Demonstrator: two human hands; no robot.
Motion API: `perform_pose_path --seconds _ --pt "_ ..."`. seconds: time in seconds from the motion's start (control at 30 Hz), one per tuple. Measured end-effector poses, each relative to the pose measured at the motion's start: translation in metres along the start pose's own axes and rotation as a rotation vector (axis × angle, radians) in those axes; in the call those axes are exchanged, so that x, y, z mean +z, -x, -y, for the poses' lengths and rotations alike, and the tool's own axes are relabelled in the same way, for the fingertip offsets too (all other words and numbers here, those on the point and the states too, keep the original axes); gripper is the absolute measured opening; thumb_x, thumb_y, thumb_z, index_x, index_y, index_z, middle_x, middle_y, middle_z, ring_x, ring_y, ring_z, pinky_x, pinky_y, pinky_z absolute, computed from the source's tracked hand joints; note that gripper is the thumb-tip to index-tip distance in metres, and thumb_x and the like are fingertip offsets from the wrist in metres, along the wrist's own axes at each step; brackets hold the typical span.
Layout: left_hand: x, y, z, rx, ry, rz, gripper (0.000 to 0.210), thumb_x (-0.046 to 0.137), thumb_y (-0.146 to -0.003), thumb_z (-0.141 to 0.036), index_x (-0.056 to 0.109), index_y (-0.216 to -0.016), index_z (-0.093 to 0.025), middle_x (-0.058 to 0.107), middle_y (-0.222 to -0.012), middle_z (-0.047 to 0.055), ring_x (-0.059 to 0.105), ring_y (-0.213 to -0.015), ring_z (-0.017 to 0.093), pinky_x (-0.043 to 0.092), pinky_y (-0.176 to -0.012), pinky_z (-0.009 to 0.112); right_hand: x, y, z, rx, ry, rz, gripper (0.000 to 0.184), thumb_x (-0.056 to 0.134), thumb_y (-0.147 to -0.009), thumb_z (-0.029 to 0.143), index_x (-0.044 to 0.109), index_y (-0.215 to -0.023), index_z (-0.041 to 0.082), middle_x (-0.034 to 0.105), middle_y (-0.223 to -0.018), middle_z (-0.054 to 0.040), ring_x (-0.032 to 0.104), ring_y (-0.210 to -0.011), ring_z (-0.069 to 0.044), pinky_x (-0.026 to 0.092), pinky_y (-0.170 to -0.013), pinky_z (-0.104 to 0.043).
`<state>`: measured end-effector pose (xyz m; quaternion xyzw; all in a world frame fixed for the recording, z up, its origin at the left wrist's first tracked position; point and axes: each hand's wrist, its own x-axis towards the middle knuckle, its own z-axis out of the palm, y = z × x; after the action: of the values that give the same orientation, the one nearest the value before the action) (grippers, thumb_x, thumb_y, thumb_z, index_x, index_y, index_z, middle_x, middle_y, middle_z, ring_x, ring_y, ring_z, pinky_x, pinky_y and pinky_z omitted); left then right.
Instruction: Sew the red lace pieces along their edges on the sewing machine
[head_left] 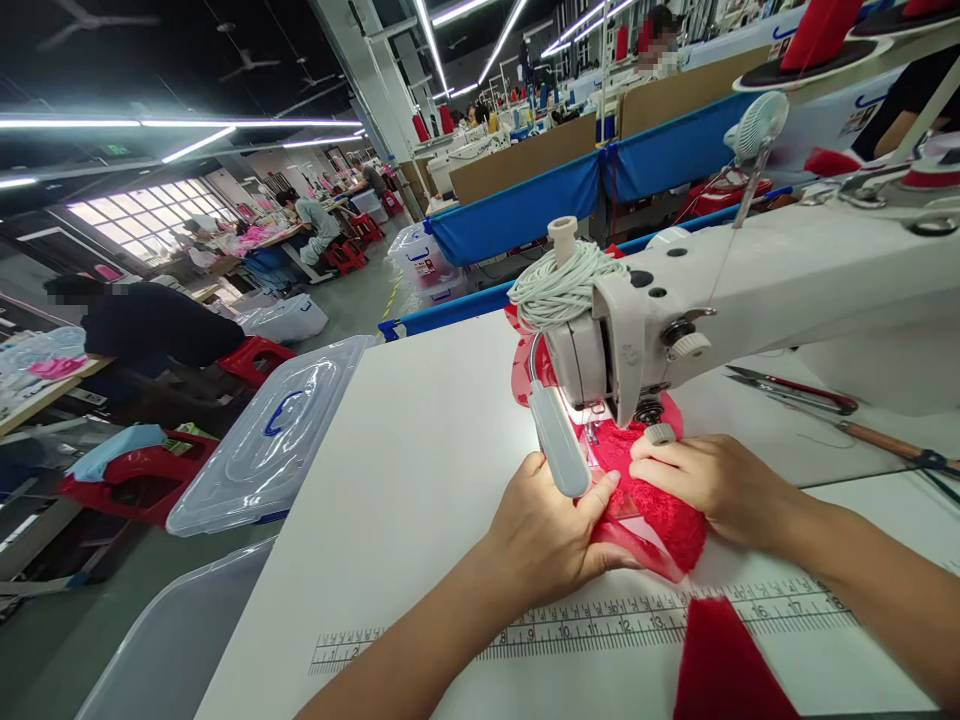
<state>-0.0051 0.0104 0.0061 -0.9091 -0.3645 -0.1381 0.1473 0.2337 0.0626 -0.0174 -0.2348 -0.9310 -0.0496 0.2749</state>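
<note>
Red scrap (726, 665), narrow gap before fabric (671, 520)

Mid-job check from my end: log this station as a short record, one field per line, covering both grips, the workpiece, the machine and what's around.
Left grip: on the left side of the red cloth
Right grip: on the right side of the red cloth
Workpiece: red cloth, fuzzy at right, partly under the machine
Machine: white, coiled cord on its head, grey lamp beside it
Table: white, printed scale, red scrap over part of it
Right: slim tools lying loose
Left: lidded bin
Needle motion: cannot tell
</note>
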Motion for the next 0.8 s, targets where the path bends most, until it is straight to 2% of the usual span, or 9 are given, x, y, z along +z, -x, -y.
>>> perform_pose_path --seconds 0.13,0.23,0.33,0.5,0.6,0.7,0.8 --pt "0.001 0.001 0.004 -0.001 -0.001 0.026 0.076 0.015 -0.102 -0.067 0.066 -0.129 -0.018 0.072 -0.105 0.015 0.065 -0.085 0.025 0.046 -0.078 0.038 0.002 0.002 -0.001 0.013 -0.006 0.04 0.026 0.04 -0.09 0.003 0.057 -0.081 0.02 0.063 -0.081 -0.0017 0.046 -0.056 -0.014 0.03 -0.047 -0.03" --pt "0.002 0.002 0.006 0.002 -0.002 0.056 0.073 0.023 -0.1 -0.07 0.064 -0.133 -0.019 0.072 -0.1 0.013 0.064 -0.086 0.026 0.046 -0.08 0.039 0.005 0.003 -0.001 0.039 0.0 0.005 0.027 0.039 -0.091 0.004 0.058 -0.081 0.02 0.063 -0.079 -0.0021 0.047 -0.057 -0.015 0.031 -0.047 -0.031" --pt "0.003 0.002 0.007 0.003 0.007 0.052 0.071 0.024 -0.101 -0.069 0.064 -0.134 -0.02 0.072 -0.096 0.012 0.064 -0.087 0.026 0.046 -0.081 0.04 0.005 0.002 -0.001 0.03 0.005 -0.006 0.027 0.039 -0.093 0.005 0.06 -0.083 0.019 0.062 -0.076 -0.0018 0.049 -0.058 -0.015 0.033 -0.048 -0.03" --pt "0.004 0.003 0.01 -0.003 0.024 0.07 0.067 0.032 -0.1 -0.069 0.063 -0.135 -0.02 0.072 -0.107 0.015 0.064 -0.094 0.028 0.046 -0.085 0.043 0.002 0.001 -0.003 0.018 0.003 0.019 0.027 0.04 -0.09 0.003 0.061 -0.086 0.02 0.062 -0.075 -0.0014 0.048 -0.057 -0.015 0.031 -0.048 -0.03" --pt "0.005 0.001 0.013 -0.003 0.063 0.006 0.068 0.028 -0.101 -0.068 0.067 -0.128 -0.02 0.071 -0.113 0.015 0.064 -0.096 0.029 0.046 -0.09 0.047 0.003 0.001 -0.003 0.044 -0.007 0.029 0.027 0.039 -0.09 0.003 0.059 -0.087 0.02 0.061 -0.074 -0.0005 0.047 -0.056 -0.014 0.029 -0.048 -0.029" --pt "0.002 -0.002 0.012 0.033 0.07 -0.079 0.078 0.016 -0.102 -0.067 0.069 -0.121 -0.013 0.069 -0.117 0.018 0.064 -0.1 0.03 0.047 -0.094 0.048 0.006 0.001 0.0 0.099 -0.019 0.04 0.024 0.038 -0.094 0.006 0.055 -0.083 0.021 0.061 -0.078 -0.0008 0.046 -0.055 -0.014 0.029 -0.049 -0.029" --pt "0.0 -0.007 0.007 0.104 0.081 -0.032 0.083 0.009 -0.102 -0.065 0.069 -0.112 -0.009 0.069 -0.106 0.016 0.065 -0.092 0.026 0.052 -0.08 0.039 0.007 -0.001 0.003 0.128 -0.032 0.018 0.026 0.037 -0.096 0.009 0.049 -0.078 0.022 0.06 -0.078 -0.0007 0.045 -0.055 -0.014 0.027 -0.049 -0.029"
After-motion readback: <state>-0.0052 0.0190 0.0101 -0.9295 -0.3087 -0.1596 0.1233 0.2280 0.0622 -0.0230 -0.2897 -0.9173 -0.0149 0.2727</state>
